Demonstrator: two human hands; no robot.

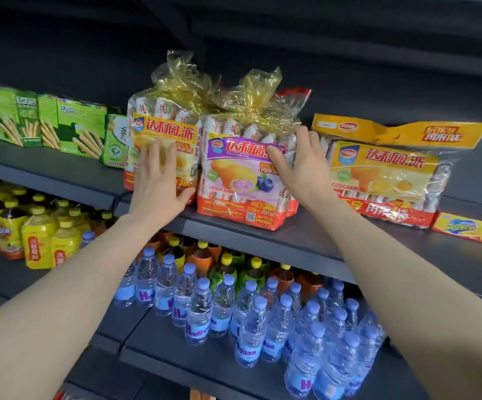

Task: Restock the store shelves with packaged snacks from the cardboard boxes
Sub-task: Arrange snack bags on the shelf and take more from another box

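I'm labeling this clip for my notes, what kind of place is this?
Most likely a grocery or convenience store aisle: dark metal shelves hold snack-cake bags, rows of green biscuit boxes, and below them many water bottles in ranks.

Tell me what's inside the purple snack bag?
Through the purple bag's clear plastic, rows of small white-wrapped cakes show. The label and the right hand cover the middle, so the number of cakes can't be seen.
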